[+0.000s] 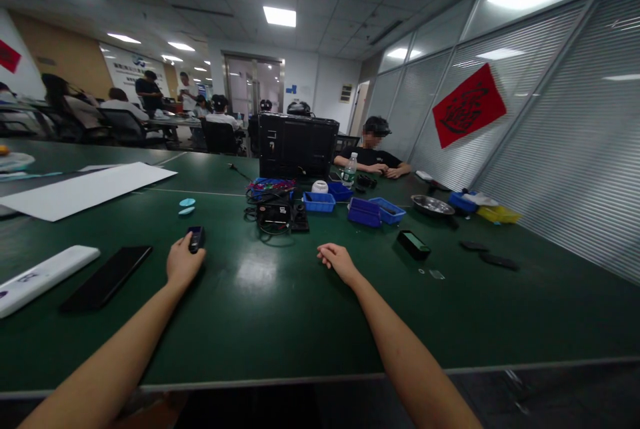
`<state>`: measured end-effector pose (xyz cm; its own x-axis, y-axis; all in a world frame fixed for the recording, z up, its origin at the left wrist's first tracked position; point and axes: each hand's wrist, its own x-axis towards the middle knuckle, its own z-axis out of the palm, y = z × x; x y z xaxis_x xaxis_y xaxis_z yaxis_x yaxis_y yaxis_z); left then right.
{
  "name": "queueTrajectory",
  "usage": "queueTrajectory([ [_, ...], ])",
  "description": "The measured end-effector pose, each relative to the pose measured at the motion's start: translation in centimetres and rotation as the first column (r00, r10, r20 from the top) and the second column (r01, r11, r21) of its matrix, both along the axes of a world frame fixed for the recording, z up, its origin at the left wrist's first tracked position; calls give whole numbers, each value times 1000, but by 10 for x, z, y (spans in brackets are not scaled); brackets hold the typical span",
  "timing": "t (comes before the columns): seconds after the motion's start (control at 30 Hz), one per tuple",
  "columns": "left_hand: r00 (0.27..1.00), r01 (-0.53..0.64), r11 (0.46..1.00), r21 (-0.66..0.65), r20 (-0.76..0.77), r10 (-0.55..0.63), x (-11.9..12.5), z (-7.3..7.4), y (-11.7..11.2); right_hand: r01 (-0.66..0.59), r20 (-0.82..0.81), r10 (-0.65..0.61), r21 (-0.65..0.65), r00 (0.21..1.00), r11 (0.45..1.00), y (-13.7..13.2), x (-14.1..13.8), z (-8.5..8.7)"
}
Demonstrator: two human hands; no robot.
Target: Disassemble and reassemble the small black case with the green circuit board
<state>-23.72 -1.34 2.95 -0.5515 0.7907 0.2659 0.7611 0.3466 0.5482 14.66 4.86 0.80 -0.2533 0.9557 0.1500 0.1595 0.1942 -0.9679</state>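
Observation:
My left hand is closed around the near end of a small black handheld device with a little screen, on the left part of the green table. The thumb lies on top of it; its exact kind does not show. Two light-blue oval pieces lie just beyond the device. My right hand rests on the tabletop right of the middle, its fingers curled together with nothing visible in them. Nearest to it are a black boxy device with cables and a blue tray.
Left lie a black flat panel, a long white box and a white sheet. A monitor's back stands ahead. To the right are an open black box, a metal bowl and a bottle. A person sits opposite.

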Motion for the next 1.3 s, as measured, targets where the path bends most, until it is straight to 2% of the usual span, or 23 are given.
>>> queueTrajectory([
  [0.13,996,-91,996,8,22,91,-19,3,-2,1,-39,-2,-7,999,1000,2,1,-1],
  [0.23,990,-140,989,43,43,138,-22,2,0,19,-171,-27,-46,985,999,6,4,-5],
  [0.33,984,-168,982,85,74,162,-21,0,3,59,-345,-90,-100,934,993,10,8,-8],
  [0.43,977,-189,979,77,115,180,-21,0,4,98,-451,-149,-135,880,986,14,11,-9],
  [0.53,974,-188,980,57,140,179,-21,0,4,123,-481,-188,-163,856,979,15,13,-9],
  [0.67,981,-149,988,43,134,142,-14,2,2,123,-468,-193,-175,862,977,15,12,-8],
  [0.8,991,-64,998,14,121,62,7,4,-1,114,-449,-182,-173,875,978,17,11,-10],
  [0.93,992,78,997,10,97,-79,39,0,-1,106,-432,-164,-156,887,982,18,12,-12],
  [1.13,958,284,959,21,21,-284,87,-13,3,102,-413,-154,-145,898,984,18,11,-13],
  [1.3,924,380,924,38,-65,-377,127,-19,9,109,-426,-170,-165,888,980,18,9,-12],
])
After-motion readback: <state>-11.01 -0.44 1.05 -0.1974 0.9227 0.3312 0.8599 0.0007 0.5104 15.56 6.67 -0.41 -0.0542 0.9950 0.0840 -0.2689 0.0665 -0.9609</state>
